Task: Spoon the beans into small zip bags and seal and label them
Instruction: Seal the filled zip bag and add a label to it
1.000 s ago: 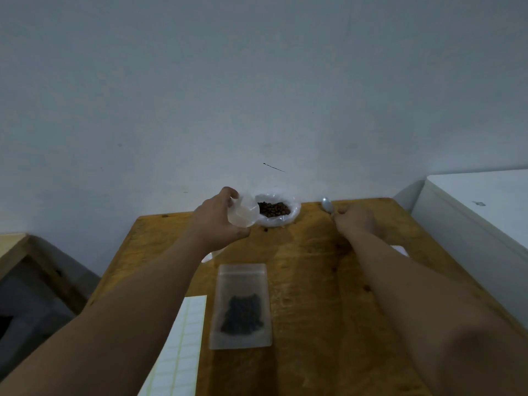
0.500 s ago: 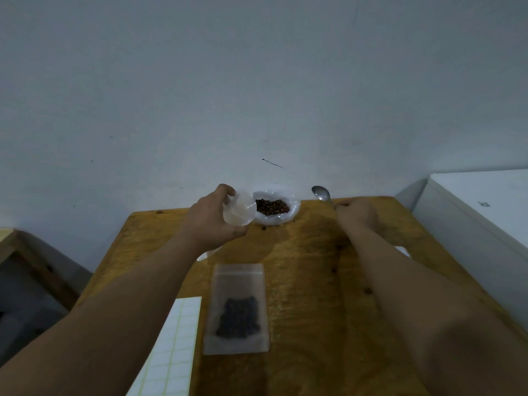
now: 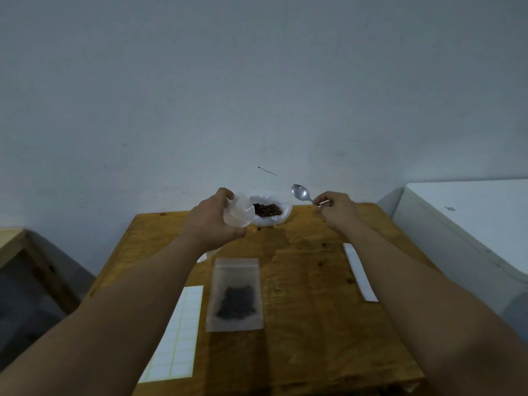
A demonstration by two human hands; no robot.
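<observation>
I am observing the beans (image 3: 267,210) lying as a dark brown heap in an open clear plastic bag (image 3: 271,220) at the far edge of the wooden table (image 3: 308,281), just right of my left-hand grip and touching the bag held there. My left hand (image 3: 213,221) is gripping an empty small zip bag (image 3: 238,214), fingers closed around it so its translucent mouth is standing open and rounded, tilting toward the beans. The left forearm is reaching forward from the lower left, wrist turned inward.

My right hand (image 3: 337,208) is pinching the handle of a metal spoon (image 3: 300,192), thumb and fingers pressed together on it. The bowl is empty, raised above the table edge, pointing up and left of the grip, just right of the bean bag. The right forearm is extending from the lower right.

Nearer to me than the left grip, a filled zip bag (image 3: 235,295) is lying flat, dark beans gathered in its lower half; I cannot tell whether it is sealed. A label sheet (image 3: 177,338) is lying beside it on the left. A white strip (image 3: 360,272) is lying below the right wrist.
</observation>
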